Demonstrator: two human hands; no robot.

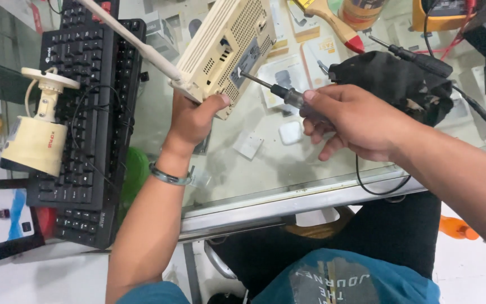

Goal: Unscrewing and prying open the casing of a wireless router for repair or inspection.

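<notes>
Nearest me: my lap, in dark trousers and a teal shirt hem (333,278), is sitting closest to the camera, just under the metal edge of the glass surface (288,202).
Right fingers: I am curling the fingers (317,107) of my right hand (355,121) around the handle of a screwdriver (279,92), thumb and forefinger pinching it near the shaft, which looks to me like a way to steer the tip finely.
Screwdriver tip: it is pressing into the underside of the cream router (229,48), up by the label.
Left fingers: my left hand (193,121) is gripping the router's lower corner, thumb pressed on one face and the other fingers hidden behind it; I judge this is bracing the casing against the tool's push.
Router position: it is being held tilted above the surface, vented underside turned toward me, its white antenna (133,40) sticking out to the upper left.
Left wrist: a metal bangle (170,177) is sitting on it.
Further out: a black keyboard (88,112) is lying at left with a cream security camera (35,138) resting on it; a black cloth (392,81) and a wooden-handled tool with a red tip (336,22) are lying beyond my right hand.
</notes>
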